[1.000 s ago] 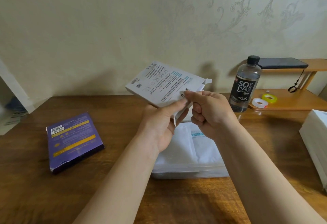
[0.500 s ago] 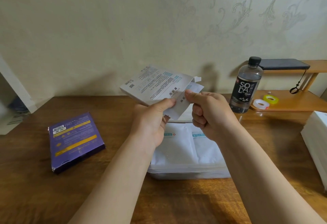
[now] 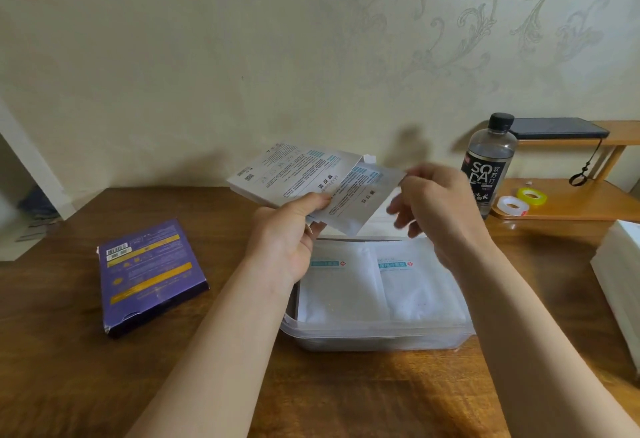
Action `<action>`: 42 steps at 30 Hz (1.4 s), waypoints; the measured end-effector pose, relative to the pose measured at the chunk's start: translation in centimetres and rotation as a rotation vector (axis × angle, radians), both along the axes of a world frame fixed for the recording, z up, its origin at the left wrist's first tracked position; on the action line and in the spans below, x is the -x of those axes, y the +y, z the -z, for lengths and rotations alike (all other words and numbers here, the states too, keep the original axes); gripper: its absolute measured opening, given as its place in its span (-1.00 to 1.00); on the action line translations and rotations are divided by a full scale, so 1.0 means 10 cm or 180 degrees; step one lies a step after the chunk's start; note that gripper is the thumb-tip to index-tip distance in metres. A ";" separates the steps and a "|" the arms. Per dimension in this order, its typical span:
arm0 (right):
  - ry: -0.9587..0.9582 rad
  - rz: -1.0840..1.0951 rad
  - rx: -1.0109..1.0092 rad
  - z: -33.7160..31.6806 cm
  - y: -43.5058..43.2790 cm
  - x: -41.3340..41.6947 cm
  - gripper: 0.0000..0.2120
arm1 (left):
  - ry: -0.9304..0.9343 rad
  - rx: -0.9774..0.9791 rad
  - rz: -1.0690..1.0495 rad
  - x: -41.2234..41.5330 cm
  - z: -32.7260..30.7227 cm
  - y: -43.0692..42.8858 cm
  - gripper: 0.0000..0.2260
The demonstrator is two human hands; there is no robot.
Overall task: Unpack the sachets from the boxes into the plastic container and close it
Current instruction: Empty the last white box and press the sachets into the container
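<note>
Head view. Motion-blurred at the right hand point(image 3: 440, 205), close against the far corner of a sachet point(image 3: 360, 195); impossible to tell whether pinching it or only beside it. Clenched around the white box point(image 3: 287, 171) with the left hand point(image 3: 287, 240), thumb on top, fingers curled beneath and mostly hidden. Sachet halfway out of the box's open end, above the open plastic container point(image 3: 381, 337); two more sachets point(image 3: 339, 285) flat inside, side by side. Cut off at the right edge, a white stack point(image 3: 620, 275). Left on the dark wooden table point(image 3: 69, 368), a purple box point(image 3: 149, 271), well apart. Behind, against the pale patterned wall point(image 3: 207, 57), a soda bottle point(image 3: 490, 164) and a low wooden shelf point(image 3: 568, 202) with two tape rolls point(image 3: 512, 205).
</note>
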State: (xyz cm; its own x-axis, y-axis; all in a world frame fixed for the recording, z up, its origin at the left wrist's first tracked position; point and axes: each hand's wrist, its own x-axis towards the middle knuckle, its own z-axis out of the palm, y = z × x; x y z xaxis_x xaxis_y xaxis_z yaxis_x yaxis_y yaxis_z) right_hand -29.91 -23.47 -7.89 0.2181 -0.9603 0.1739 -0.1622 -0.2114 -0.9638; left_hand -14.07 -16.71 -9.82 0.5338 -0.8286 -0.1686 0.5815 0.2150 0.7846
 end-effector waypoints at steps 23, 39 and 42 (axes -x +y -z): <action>-0.1227 -0.0906 0.1008 -0.12 -0.16 0.63 -0.92 | -0.0218 0.0146 -0.0109 -0.05 0.08 0.00 -0.66; 0.1182 0.0002 -0.0214 0.05 -0.18 0.43 -0.82 | -0.0553 0.0153 -0.0183 -0.03 0.14 -0.01 -0.59; 0.1726 0.0029 -0.0197 0.10 -0.17 0.34 -0.82 | -0.0585 0.0182 -0.0188 -0.03 0.16 -0.01 -0.58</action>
